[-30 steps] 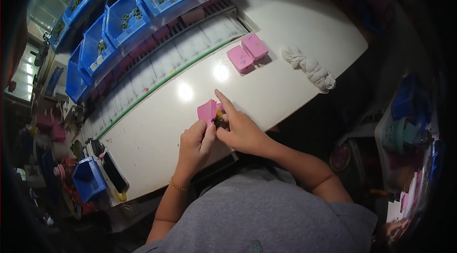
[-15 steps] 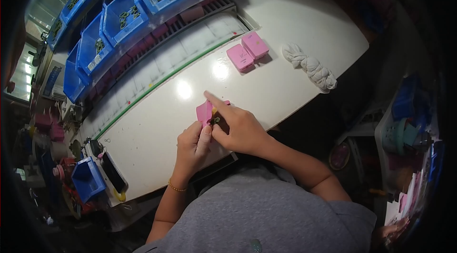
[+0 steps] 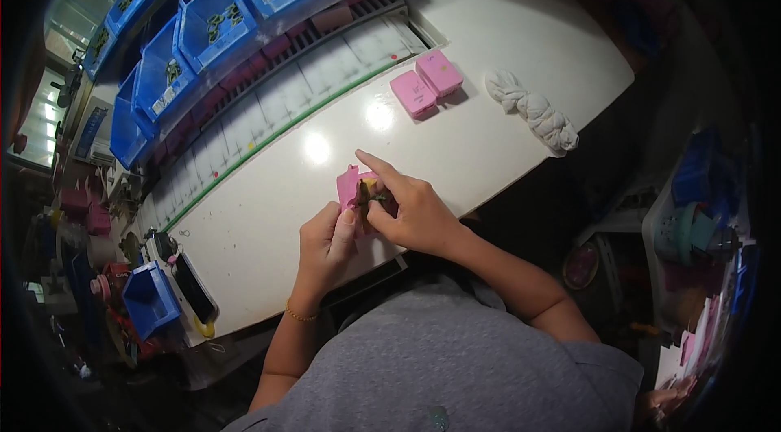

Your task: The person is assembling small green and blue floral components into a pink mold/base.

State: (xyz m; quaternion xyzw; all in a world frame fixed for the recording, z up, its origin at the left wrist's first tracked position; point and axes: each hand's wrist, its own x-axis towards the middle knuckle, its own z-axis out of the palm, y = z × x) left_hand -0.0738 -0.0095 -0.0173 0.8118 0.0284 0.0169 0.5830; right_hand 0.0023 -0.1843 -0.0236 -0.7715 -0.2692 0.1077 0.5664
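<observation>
Low over the near side of the white table, my left hand (image 3: 324, 235) grips a pink rubber mold (image 3: 347, 186) between thumb and fingers. The mold is bent apart, with a dark gap and a bit of yellow showing inside. My right hand (image 3: 411, 208) is curled against the opening, its index finger stretched out above the mold. At its thumb and bent fingers sits a small dark green wax piece (image 3: 379, 198), partly covered by them. How far the piece is out of the mold is hidden.
Two pink molds (image 3: 427, 84) stand together beyond my hands. A twisted white cloth (image 3: 533, 111) lies to their right. Blue bins (image 3: 215, 25) with green pieces line the back left, behind a green-edged strip (image 3: 268, 135). A phone (image 3: 194, 287) and blue tray (image 3: 150, 299) are at the left.
The mold is bent wider apart, and its dark inside shows more. My right thumb and the green piece have shifted slightly up and right; my left hand has kept its hold.
</observation>
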